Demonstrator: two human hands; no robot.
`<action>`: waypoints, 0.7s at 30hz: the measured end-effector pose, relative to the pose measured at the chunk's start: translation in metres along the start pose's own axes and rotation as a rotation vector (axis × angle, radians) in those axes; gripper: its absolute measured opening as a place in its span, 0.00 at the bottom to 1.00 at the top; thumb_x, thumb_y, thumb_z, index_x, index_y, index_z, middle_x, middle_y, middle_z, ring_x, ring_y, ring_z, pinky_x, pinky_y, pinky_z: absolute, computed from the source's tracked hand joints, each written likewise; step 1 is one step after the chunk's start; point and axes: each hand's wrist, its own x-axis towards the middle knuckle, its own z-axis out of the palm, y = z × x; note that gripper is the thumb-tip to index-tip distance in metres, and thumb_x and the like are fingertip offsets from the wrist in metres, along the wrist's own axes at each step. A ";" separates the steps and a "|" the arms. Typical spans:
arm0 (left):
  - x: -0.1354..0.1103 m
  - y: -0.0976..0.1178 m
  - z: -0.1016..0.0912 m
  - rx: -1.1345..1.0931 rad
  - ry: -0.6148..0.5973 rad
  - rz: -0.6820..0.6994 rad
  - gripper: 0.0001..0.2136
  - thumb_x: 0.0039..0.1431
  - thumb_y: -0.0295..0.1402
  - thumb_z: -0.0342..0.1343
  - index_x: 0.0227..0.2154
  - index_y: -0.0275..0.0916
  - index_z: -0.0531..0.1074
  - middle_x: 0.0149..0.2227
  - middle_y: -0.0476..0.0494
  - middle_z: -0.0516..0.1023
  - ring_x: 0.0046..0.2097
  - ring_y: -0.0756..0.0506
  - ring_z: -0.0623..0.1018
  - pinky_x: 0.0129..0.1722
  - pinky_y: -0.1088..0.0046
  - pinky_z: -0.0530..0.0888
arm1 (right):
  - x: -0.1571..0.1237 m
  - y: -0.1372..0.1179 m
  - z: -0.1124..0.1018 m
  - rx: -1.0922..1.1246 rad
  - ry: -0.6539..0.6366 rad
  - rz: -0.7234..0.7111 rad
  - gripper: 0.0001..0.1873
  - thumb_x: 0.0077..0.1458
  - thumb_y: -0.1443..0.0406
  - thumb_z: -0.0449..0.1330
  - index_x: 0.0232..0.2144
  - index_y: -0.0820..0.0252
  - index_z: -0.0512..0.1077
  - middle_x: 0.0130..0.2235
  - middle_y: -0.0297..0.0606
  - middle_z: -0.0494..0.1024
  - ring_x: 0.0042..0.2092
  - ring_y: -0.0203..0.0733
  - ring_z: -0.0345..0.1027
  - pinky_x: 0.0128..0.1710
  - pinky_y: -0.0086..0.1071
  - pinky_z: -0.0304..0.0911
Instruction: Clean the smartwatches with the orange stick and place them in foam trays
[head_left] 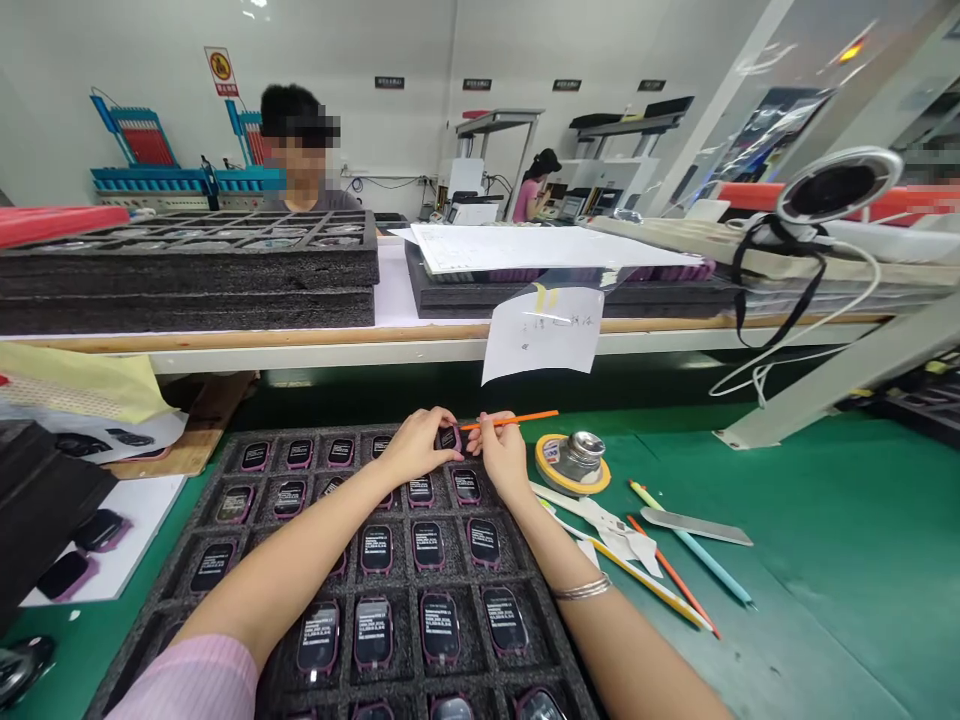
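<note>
My left hand (424, 440) is closed on a smartwatch body (450, 438) with a purple case, at the far edge of a black foam tray (551, 655). In my right hand (499, 445) is a thin orange stick (536, 416). The stick's left end meets the side of the watch; its exact tip is too small to make out. Many more strapless watches lie in the tray's compartments, such as one watch (428, 545) with white text lit on its screen. Both forearms reach across the tray.
Right of the tray stand a yellow tape roll (551, 465) with a metal-topped jar (585, 455), several pens, a metal blade (697, 525) and white scraps. A shelf (315, 350) with stacked foam trays (225, 275) runs across the back. Two loose watches (67, 575) lie left. Co-workers sit beyond.
</note>
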 end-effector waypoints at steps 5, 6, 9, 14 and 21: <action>0.001 0.001 0.001 -0.037 0.009 -0.038 0.22 0.51 0.34 0.71 0.46 0.40 0.69 0.47 0.41 0.78 0.53 0.37 0.76 0.55 0.57 0.72 | -0.001 0.000 0.001 -0.100 -0.038 -0.011 0.17 0.65 0.57 0.60 0.51 0.61 0.71 0.49 0.41 0.77 0.44 0.41 0.74 0.43 0.41 0.74; 0.001 0.001 0.001 -0.038 0.011 -0.039 0.21 0.51 0.34 0.71 0.45 0.41 0.69 0.47 0.41 0.78 0.53 0.37 0.76 0.55 0.57 0.72 | -0.001 -0.001 0.000 -0.116 -0.041 -0.014 0.17 0.65 0.57 0.60 0.51 0.61 0.71 0.49 0.42 0.77 0.45 0.42 0.74 0.44 0.41 0.74; 0.001 0.000 0.003 -0.036 0.014 -0.037 0.20 0.51 0.34 0.70 0.45 0.41 0.69 0.48 0.41 0.78 0.53 0.37 0.76 0.55 0.57 0.72 | -0.001 -0.002 -0.001 -0.157 -0.052 -0.018 0.17 0.65 0.57 0.60 0.52 0.61 0.71 0.50 0.42 0.76 0.45 0.42 0.74 0.44 0.42 0.74; -0.001 0.001 0.000 -0.013 0.019 -0.012 0.19 0.53 0.35 0.69 0.45 0.40 0.70 0.47 0.42 0.77 0.52 0.37 0.75 0.54 0.58 0.72 | -0.003 -0.004 -0.002 -0.193 -0.064 -0.024 0.17 0.65 0.57 0.60 0.51 0.61 0.71 0.49 0.41 0.77 0.44 0.41 0.74 0.43 0.41 0.74; -0.014 0.032 -0.004 0.073 -0.079 0.168 0.11 0.65 0.43 0.58 0.35 0.42 0.78 0.41 0.44 0.76 0.48 0.41 0.73 0.54 0.61 0.69 | -0.004 -0.005 -0.001 -0.119 0.004 -0.049 0.17 0.65 0.57 0.60 0.51 0.61 0.72 0.49 0.41 0.77 0.44 0.41 0.74 0.43 0.40 0.74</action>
